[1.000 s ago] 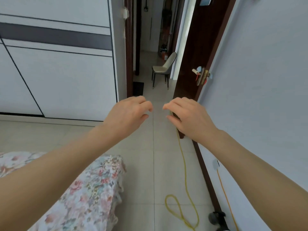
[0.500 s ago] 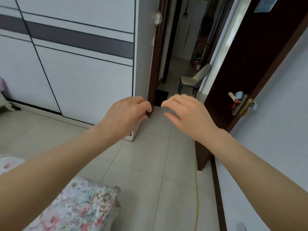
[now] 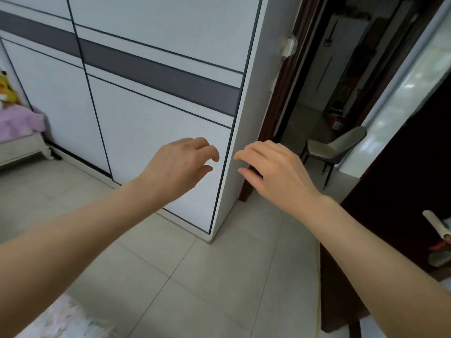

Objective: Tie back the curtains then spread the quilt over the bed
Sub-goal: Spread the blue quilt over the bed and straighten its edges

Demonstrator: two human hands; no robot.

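Both arms stretched forward, bare, palms down, in front of a white wardrobe (image 3: pixel 151 123) with a grey band across its doors. Left hand (image 3: pixel 180 167) before the wardrobe's right door, fingers loosely curled, holding nothing. Right hand (image 3: pixel 275 167) just past the wardrobe's right edge, fingers spread and slack, likewise holding nothing. Hands near each other, not touching. Right of the wardrobe, an open doorway with a grey chair (image 3: pixel 334 148) beyond it, and a dark door (image 3: pixel 402 191) at the far right with a handle (image 3: pixel 439 230) at its edge. Left of the wardrobe, pink cloth (image 3: pixel 19 120) on a pale piece of furniture. Below the wardrobe, pale floor tiles (image 3: pixel 219 276); at the lower left corner, a blurred floral bed edge (image 3: pixel 61 320). No curtains or quilt in sight. No legible writing or labels anywhere.
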